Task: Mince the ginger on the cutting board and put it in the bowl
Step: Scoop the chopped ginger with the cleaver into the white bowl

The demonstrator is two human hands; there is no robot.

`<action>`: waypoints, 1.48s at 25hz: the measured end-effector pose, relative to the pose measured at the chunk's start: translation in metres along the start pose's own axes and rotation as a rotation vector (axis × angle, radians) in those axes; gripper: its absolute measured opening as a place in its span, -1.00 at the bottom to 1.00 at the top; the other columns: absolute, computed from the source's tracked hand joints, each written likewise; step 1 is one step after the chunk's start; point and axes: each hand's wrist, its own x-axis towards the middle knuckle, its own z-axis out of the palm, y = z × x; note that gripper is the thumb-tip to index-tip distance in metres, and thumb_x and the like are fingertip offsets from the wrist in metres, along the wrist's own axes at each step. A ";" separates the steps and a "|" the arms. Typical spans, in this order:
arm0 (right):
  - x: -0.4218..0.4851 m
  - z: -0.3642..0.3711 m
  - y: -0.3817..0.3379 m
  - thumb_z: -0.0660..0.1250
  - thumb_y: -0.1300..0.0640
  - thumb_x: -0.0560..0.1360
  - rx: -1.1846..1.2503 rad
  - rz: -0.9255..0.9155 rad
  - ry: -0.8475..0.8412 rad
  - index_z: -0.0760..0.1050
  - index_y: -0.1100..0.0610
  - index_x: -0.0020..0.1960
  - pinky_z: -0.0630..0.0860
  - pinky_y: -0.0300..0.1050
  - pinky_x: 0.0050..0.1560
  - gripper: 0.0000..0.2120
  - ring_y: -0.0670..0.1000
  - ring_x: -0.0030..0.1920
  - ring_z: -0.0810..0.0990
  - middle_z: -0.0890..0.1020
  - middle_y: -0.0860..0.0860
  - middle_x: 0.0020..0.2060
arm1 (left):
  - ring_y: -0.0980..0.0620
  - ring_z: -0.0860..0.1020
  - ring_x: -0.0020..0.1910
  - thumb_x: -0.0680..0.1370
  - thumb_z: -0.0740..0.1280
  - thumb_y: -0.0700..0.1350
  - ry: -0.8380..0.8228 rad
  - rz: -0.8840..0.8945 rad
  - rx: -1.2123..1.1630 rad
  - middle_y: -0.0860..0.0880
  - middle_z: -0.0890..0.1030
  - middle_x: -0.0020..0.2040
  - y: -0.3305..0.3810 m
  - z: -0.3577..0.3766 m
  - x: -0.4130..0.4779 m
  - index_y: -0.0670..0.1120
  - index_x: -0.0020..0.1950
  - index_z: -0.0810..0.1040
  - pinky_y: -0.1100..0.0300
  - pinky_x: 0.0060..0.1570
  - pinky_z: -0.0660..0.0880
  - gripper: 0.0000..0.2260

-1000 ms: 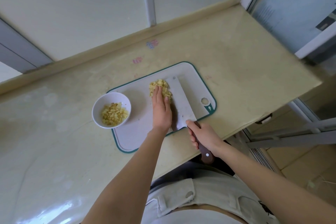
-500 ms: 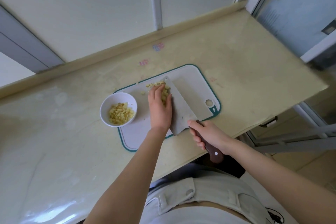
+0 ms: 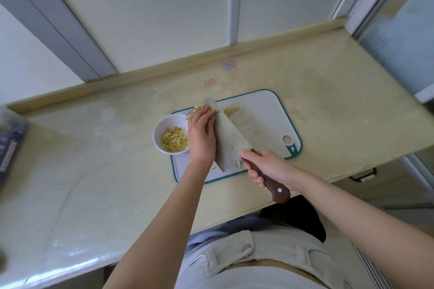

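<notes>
Half a second on, the broad grey steel cleaver [image 3: 229,138] has swung its tip from mid-board to the far left corner of the white, green-rimmed plastic cutting board [image 3: 265,119]; the left hand [image 3: 202,138] has gone with it, fingers laid nearly flat and pressing a clump of pale yellow minced ginger [image 3: 200,108] against the blade's left face, just past the far rim of the small round white bowl [image 3: 156,134]; more ginger lies in that bowl, and a scatter sits on the board right of the blade; the right hand [image 3: 265,166] is wrapped tight round the brown wooden handle; the cleaver's long axis runs from handle, near right, to tip, far left; the board lies on a glossy pale yellow counter [image 3: 94,159] with two small stickers [image 3: 229,65] by its far edge; frosted panels in grey frames stand behind; a blurred blue packet [image 3: 9,145] sits at far left.
</notes>
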 end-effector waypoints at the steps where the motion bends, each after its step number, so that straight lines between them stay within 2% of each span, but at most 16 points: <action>1: 0.002 0.003 -0.005 0.21 0.00 0.62 -0.016 -0.003 -0.017 0.35 0.12 -0.28 0.33 -0.26 -0.52 -0.66 -0.06 -0.55 0.33 0.38 -0.03 -0.52 | 0.00 0.40 0.27 0.58 0.22 -0.26 0.012 -0.007 0.002 -0.09 0.54 0.23 -0.002 -0.005 0.002 -0.20 0.13 0.60 0.40 0.28 0.19 -0.79; 5: 0.014 0.015 -0.017 0.22 -0.01 0.62 -0.049 0.000 -0.060 0.36 0.12 -0.28 0.33 -0.26 -0.51 -0.66 -0.06 -0.55 0.33 0.39 -0.02 -0.49 | -0.04 0.41 0.26 0.57 0.23 -0.31 0.018 -0.001 0.038 -0.12 0.55 0.22 -0.019 -0.026 0.011 -0.22 0.13 0.60 0.59 0.18 0.15 -0.79; 7: 0.017 0.020 -0.021 0.23 0.00 0.62 -0.058 0.000 -0.072 0.36 0.13 -0.28 0.34 -0.25 -0.51 -0.66 -0.05 -0.54 0.33 0.39 -0.01 -0.49 | -0.06 0.43 0.25 0.56 0.22 -0.33 0.023 0.000 0.058 -0.12 0.56 0.20 -0.029 -0.033 0.014 -0.22 0.12 0.61 0.60 0.18 0.16 -0.78; 11: 0.022 0.023 -0.026 0.23 0.01 0.62 -0.083 -0.013 -0.060 0.36 0.14 -0.27 0.35 -0.24 -0.50 -0.67 -0.04 -0.53 0.34 0.40 0.00 -0.49 | -0.09 0.44 0.25 0.57 0.15 -0.37 0.019 -0.046 0.111 -0.13 0.56 0.21 -0.051 -0.044 0.017 -0.23 0.16 0.58 0.38 0.25 0.26 -0.72; 13: 0.025 0.021 -0.026 0.23 0.00 0.61 -0.099 -0.017 -0.046 0.37 0.14 -0.27 0.35 -0.23 -0.49 -0.66 -0.04 -0.53 0.34 0.40 0.00 -0.49 | -0.10 0.44 0.25 0.57 0.13 -0.38 0.026 -0.062 0.137 -0.16 0.55 0.22 -0.057 -0.047 0.018 -0.25 0.18 0.57 0.34 0.25 0.26 -0.71; 19: 0.027 0.011 -0.033 0.25 -0.02 0.59 -0.170 -0.021 0.026 0.38 0.14 -0.30 0.36 -0.23 -0.50 -0.64 -0.04 -0.55 0.34 0.41 -0.01 -0.51 | -0.05 0.38 0.23 0.61 0.13 -0.21 0.072 -0.151 0.190 -0.11 0.49 0.18 -0.043 -0.048 0.014 -0.19 0.21 0.53 0.14 0.29 0.28 -0.74; 22: 0.026 0.010 -0.036 0.24 -0.03 0.59 -0.181 -0.025 0.019 0.37 0.14 -0.31 0.36 -0.23 -0.50 -0.63 -0.04 -0.55 0.34 0.40 -0.01 -0.51 | -0.08 0.40 0.20 0.60 0.15 -0.22 0.066 -0.046 0.220 -0.14 0.48 0.16 -0.026 -0.048 0.015 -0.20 0.22 0.51 0.12 0.25 0.31 -0.75; 26: 0.024 0.012 -0.040 0.25 -0.03 0.59 -0.190 -0.004 -0.016 0.36 0.15 -0.30 0.33 -0.25 -0.52 -0.63 -0.04 -0.56 0.33 0.39 -0.01 -0.52 | -0.07 0.35 0.33 0.59 0.16 -0.26 -0.104 0.172 0.263 -0.13 0.44 0.32 -0.009 -0.044 0.019 -0.20 0.32 0.45 0.24 0.31 0.20 -0.69; 30: 0.018 0.011 -0.043 0.25 -0.02 0.60 -0.197 0.008 -0.038 0.36 0.14 -0.30 0.32 -0.26 -0.54 -0.63 -0.04 -0.57 0.32 0.39 -0.03 -0.53 | -0.11 0.43 0.25 0.58 0.16 -0.30 -0.130 0.247 0.356 -0.14 0.50 0.27 -0.017 -0.045 0.019 -0.22 0.30 0.47 0.21 0.24 0.29 -0.70; 33: 0.015 0.009 -0.044 0.25 -0.03 0.59 -0.193 0.001 -0.017 0.37 0.14 -0.31 0.34 -0.25 -0.53 -0.63 -0.05 -0.57 0.32 0.39 -0.03 -0.54 | -0.10 0.44 0.23 0.56 0.15 -0.34 -0.108 0.185 0.341 -0.14 0.51 0.23 -0.031 -0.051 0.007 -0.24 0.28 0.47 0.29 0.19 0.26 -0.70; 37: 0.015 0.010 -0.043 0.25 -0.02 0.59 -0.193 -0.002 0.001 0.37 0.14 -0.31 0.34 -0.26 -0.52 -0.64 -0.05 -0.56 0.32 0.39 -0.03 -0.53 | -0.15 0.46 0.19 0.54 0.14 -0.35 -0.027 0.039 0.338 -0.15 0.54 0.17 -0.038 -0.060 0.005 -0.23 0.20 0.53 0.18 0.19 0.33 -0.70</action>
